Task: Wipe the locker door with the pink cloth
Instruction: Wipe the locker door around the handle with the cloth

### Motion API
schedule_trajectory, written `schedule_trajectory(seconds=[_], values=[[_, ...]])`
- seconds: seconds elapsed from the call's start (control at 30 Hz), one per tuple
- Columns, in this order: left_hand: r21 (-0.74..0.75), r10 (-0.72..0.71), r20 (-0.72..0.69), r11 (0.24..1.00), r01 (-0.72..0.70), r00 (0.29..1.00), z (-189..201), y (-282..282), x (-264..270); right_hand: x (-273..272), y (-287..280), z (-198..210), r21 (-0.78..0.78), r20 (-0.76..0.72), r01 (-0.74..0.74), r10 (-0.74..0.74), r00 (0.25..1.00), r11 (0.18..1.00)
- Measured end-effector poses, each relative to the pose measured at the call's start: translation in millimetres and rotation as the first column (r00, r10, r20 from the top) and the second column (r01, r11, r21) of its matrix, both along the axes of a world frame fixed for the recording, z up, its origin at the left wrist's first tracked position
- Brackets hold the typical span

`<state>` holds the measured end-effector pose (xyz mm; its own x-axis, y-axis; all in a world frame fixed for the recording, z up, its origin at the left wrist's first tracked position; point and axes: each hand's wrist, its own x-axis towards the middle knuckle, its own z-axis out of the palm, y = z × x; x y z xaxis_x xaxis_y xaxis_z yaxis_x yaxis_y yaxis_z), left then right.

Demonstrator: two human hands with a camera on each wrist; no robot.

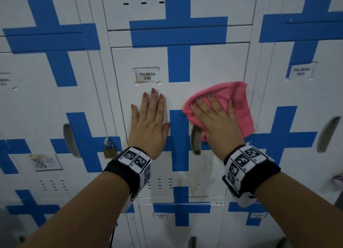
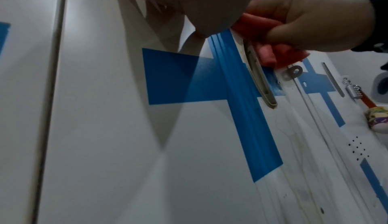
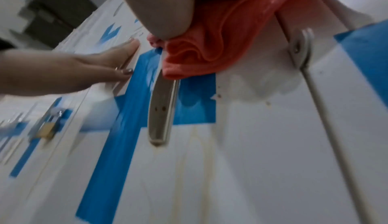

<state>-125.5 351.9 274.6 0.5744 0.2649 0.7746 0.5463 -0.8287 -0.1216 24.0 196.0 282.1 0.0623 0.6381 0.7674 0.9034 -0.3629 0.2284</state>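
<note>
Head view: nearest the camera, two forearms w/ black wristbands (image 1: 248,171) carrying black-and-white marker tiles are seen reaching fwd. Beyond them, left hand (image 1: 151,123) is laid flat on the white locker door (image 1: 213,65), fingers straight and slightly spread, nothing held. Right hand (image 1: 216,117) is pressed flat, fingers extended, onto the pink cloth (image 1: 239,106), which is bunched against the door's right half, just above the recessed handle (image 1: 196,141); the handle's top is partly covered by cloth and palm. The hands are kept apart, w/ a blue vertical stripe (image 1: 179,136) between them.

Lower on the door, yellowish drip stains (image 1: 200,175) and vent slots are seen. Above the left hand a label plate (image 1: 147,76) reading "PALMERA 0007" is fixed. Further up, more blue cross stripes are painted across the door and neighbouring lockers.

To the left, a brass padlock (image 1: 109,149) is hung at the door's edge. In the left wrist view the cloth (image 2: 266,56) is seen folded under the right hand (image 2: 310,21), beside the handle (image 2: 260,78). In the right wrist view the cloth (image 3: 212,48) hangs over the handle's (image 3: 161,111) upper end.
</note>
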Motion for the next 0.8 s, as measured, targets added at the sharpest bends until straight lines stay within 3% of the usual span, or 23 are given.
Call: schedule_trajectory(seconds=[0.33, 0.53, 0.63, 0.8], values=[[-0.013, -0.001, -0.018, 1.0, 0.001, 1.0, 1.4, 0.6, -2.3, 7.9, -21.6, -24.6, -0.096, -0.058, -0.096, 0.091, 0.994, 0.991], [0.006, -0.039, -0.037, 0.999, 0.039, 0.999, 2.4, 4.2, -11.9, 2.2, -14.3, -4.8, 0.019, -0.238, -0.106, 0.108, 0.965, 0.994], [0.025, -0.032, -0.061, 0.999, 0.034, 0.998, -0.6, 7.8, -16.4, -5.4, 0.0, 15.4, 0.065, -0.208, -0.057, 0.07, 0.976, 0.996], [0.041, -0.035, -0.075, 0.998, 0.038, 0.997, -0.9, 11.1, -17.9, -25.7, 20.2, 40.2, -0.014, -0.187, -0.008, 0.005, 0.982, 1.0]])
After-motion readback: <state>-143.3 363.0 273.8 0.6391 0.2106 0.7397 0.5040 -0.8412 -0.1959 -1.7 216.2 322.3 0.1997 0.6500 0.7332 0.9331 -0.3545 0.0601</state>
